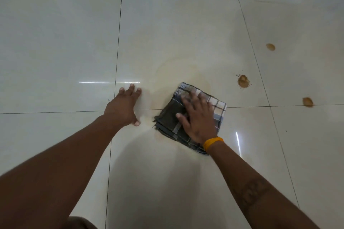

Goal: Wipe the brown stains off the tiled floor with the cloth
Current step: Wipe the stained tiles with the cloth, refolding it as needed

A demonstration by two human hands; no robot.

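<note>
Head view of a glossy tiled floor (pixel 55 42), seen from above. Nearest the viewer, two bare forearms reach forward from the lower corners; the right wrist bears a yellow band (pixel 212 143). The right hand (pixel 198 120) lies palm down with fingers spread flat on a folded checked cloth (pixel 168 117), pressing it to the floor rather than gripping it; the cloth, dark on its left part and pale plaid on its right, straddles a horizontal grout line (pixel 55 113). Just to the cloth's left, apart from it, the left hand (pixel 122 107) is open, fingers splayed and fingertips on the tile, holding nothing. Around and beyond the cloth spreads a faint yellowish smear (pixel 178 69) with a curved outer edge. Farther right, well clear of the cloth, three brown stains sit on the tile: a near stain (pixel 307 102) just above the grout line, a splattered stain (pixel 243 81), and a far stain (pixel 270 47)
</note>
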